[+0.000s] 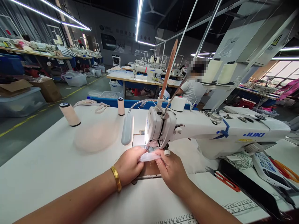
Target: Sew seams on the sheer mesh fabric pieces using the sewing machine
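A small piece of thin white fabric (147, 156) is stretched between my two hands, just in front of the needle area of a white sewing machine (161, 127). My left hand (129, 165), with a gold bracelet (116, 179) at the wrist, pinches the fabric's left end. Its right end is gripped by my right hand (171, 168), close to the presser foot. The fabric's far edge reaches under the machine head, where the needle itself is hard to make out. More sheer pale fabric (193, 155) lies under the machine arm, right of my right hand.
A round sheer pale piece (95, 137) lies on the white table (42, 174) at left. Thread spools (70, 114) and a lamp (127, 130) stand behind it. On the right are a black phone-like slab (249, 188), orange-handled scissors (286, 169) and coiled cable (240, 160). A person (195, 85) sits beyond.
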A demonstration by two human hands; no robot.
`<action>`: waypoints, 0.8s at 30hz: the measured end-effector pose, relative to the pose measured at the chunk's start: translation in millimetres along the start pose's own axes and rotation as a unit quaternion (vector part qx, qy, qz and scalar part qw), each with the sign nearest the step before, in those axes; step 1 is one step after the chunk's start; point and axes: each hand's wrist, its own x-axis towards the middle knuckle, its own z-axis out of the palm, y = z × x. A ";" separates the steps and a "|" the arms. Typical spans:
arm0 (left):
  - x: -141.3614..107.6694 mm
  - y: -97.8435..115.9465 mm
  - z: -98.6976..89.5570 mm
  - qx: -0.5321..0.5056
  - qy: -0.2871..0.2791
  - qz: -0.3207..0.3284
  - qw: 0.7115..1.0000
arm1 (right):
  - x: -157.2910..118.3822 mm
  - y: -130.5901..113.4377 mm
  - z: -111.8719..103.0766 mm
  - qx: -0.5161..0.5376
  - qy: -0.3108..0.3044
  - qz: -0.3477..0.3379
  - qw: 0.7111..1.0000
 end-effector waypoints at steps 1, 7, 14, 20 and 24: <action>1.0 -2.8 1.1 -0.003 0.002 -0.003 1.000 | 0.0 -0.3 1.8 -0.004 0.011 0.000 1.000; 4.0 -15.7 10.1 -0.017 0.028 0.000 0.999 | 1.1 -2.2 5.6 -0.001 0.041 -0.006 0.999; 0.8 -6.4 4.9 -0.036 0.025 0.075 0.996 | -0.7 1.9 1.7 -0.015 0.011 -0.012 1.000; -16.6 -9.2 10.1 0.124 0.121 0.222 0.960 | -7.9 2.1 -14.2 -0.053 -0.189 -0.134 0.971; -26.2 -7.5 10.1 0.144 0.110 0.234 0.955 | -9.1 -4.9 -20.2 -0.062 -0.213 -0.132 0.966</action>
